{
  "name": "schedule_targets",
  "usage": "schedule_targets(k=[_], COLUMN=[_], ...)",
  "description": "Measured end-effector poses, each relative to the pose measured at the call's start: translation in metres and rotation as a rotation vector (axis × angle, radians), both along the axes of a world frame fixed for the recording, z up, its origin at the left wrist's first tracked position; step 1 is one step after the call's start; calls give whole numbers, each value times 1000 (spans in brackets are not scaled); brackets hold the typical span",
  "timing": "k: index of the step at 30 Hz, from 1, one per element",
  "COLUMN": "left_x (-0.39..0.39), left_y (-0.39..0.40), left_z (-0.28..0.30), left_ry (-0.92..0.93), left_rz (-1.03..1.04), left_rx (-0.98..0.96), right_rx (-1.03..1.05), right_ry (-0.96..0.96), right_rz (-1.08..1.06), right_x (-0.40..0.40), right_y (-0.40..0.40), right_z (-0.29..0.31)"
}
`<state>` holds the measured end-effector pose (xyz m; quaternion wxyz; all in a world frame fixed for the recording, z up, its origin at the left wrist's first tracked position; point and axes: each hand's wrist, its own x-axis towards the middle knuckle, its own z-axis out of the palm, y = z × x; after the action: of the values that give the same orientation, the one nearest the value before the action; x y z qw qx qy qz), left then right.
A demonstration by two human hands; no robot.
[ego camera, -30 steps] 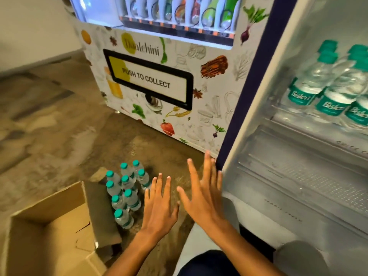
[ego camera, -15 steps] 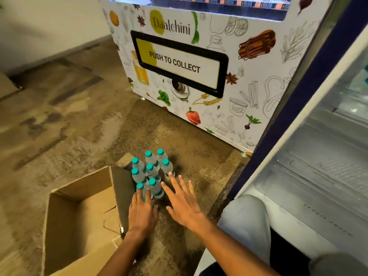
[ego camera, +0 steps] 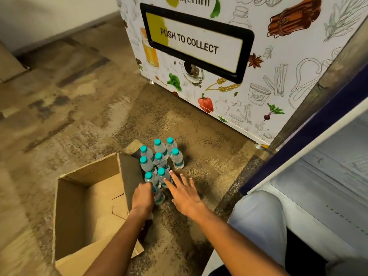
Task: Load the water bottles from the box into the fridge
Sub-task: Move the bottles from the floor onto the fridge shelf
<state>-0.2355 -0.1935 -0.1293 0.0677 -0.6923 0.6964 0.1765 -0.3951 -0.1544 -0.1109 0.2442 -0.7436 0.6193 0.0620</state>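
Note:
Several small water bottles with teal caps stand upright in a cluster on the carpet, beside an open cardboard box that looks empty. My left hand curls over the top of the nearest bottle, hiding its cap. My right hand is spread flat with straight fingers, its fingertips at a bottle in the front row. The open fridge is at the right, its lower shelves bare in view.
A vending machine with a "PUSH TO COLLECT" flap stands right behind the bottles. The fridge's dark blue edge runs diagonally on the right. My knee in light trousers is by the fridge's base. Another cardboard box sits far left.
The view has tilted down and closer to the floor. Both hands came down from mid-air to the bottles; my left hand's fingers have curled over the nearest bottle's top.

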Motion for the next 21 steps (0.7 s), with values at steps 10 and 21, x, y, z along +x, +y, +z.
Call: schedule_targets(k=[10,21], left_x=[3,4], left_y=[-14,-10], left_z=[-13,-18], left_ry=[75,127], left_rz=[53,56], left_rx=[-32,-38], right_rx=[59,65], right_ry=[47,72], right_rz=[65,106], right_x=[17,13], right_y=[-38,-61], right_z=[-10,-16])
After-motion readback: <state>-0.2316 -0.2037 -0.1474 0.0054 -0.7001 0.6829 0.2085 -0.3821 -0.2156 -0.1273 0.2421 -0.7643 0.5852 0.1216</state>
